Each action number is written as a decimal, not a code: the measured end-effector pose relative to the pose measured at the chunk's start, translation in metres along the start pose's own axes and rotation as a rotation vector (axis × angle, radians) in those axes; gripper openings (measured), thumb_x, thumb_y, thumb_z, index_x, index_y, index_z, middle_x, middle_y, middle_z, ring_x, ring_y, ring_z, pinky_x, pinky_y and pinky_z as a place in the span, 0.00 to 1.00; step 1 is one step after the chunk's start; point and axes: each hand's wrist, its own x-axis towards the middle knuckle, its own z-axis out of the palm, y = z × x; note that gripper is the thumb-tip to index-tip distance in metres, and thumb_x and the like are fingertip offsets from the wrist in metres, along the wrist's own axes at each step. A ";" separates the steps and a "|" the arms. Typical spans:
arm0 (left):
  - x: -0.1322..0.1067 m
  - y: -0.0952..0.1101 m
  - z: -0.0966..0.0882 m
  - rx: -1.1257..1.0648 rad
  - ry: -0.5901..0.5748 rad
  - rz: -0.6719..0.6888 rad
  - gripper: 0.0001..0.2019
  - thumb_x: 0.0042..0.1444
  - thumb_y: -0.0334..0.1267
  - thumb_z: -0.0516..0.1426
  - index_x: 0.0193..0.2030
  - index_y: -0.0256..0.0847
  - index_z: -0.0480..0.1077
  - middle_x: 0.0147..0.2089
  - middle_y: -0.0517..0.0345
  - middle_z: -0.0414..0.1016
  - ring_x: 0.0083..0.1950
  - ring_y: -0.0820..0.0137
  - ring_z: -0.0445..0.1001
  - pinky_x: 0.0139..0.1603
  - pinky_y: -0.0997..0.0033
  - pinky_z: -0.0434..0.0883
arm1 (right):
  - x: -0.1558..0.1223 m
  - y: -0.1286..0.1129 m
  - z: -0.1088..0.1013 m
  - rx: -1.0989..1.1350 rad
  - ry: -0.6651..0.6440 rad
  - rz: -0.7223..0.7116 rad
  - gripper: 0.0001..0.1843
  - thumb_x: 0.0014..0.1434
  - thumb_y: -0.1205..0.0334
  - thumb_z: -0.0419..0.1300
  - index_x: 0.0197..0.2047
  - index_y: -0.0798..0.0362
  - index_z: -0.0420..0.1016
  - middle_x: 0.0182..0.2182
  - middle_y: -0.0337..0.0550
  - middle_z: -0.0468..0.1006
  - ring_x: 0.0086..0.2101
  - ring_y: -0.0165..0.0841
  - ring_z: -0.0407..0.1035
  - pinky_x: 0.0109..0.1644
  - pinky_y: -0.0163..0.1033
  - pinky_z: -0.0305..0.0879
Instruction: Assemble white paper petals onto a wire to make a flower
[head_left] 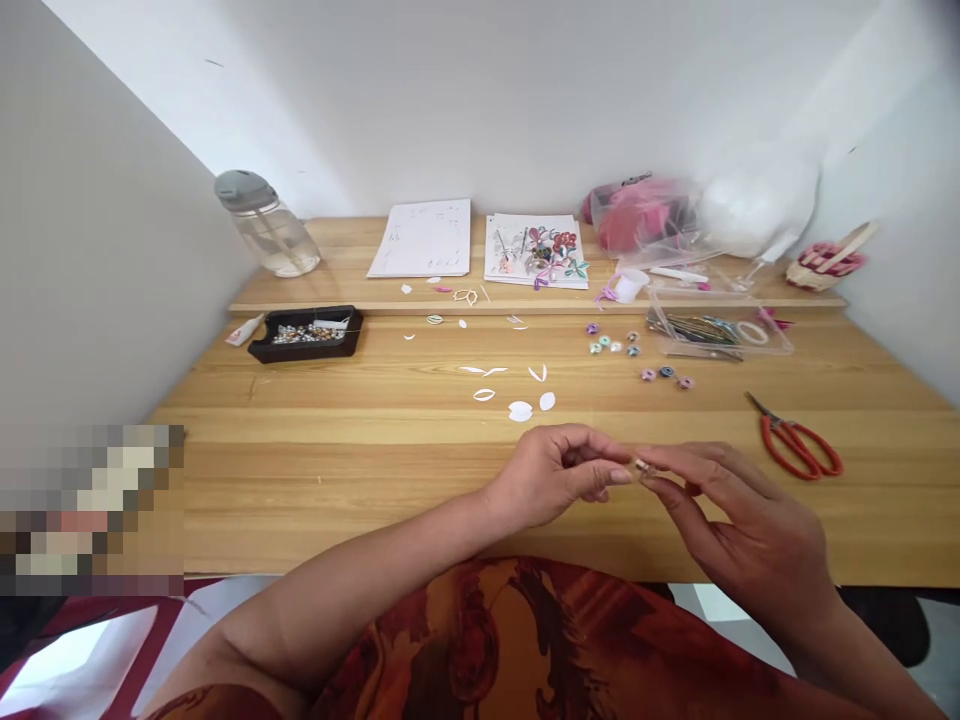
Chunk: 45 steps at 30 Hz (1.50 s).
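Note:
My left hand (559,475) and my right hand (739,520) meet above the front of the wooden desk (300,470), fingertips pinched together on a tiny pale piece (642,466), too small to name. Both hands are closed in a pinch. Just beyond them lie several white paper petal shapes (520,410). Small coiled paper rolls (615,344) in pink, green and blue are scattered farther back on the right.
Red scissors (799,445) lie at the right. A clear box of tools (716,330), a black tray of beads (306,334), a glue tube (244,331), a water bottle (266,225), paper sheets (424,238), a flower picture (536,250), plastic bags (645,215) and a small basket (829,260) stand behind.

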 end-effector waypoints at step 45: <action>-0.012 -0.021 0.019 0.231 -0.074 -0.150 0.14 0.55 0.46 0.59 0.32 0.35 0.71 0.25 0.60 0.69 0.22 0.77 0.67 0.25 0.76 0.66 | -0.004 -0.011 0.019 1.424 0.070 0.931 0.16 0.53 0.56 0.69 0.44 0.48 0.73 0.27 0.36 0.74 0.22 0.23 0.66 0.21 0.26 0.55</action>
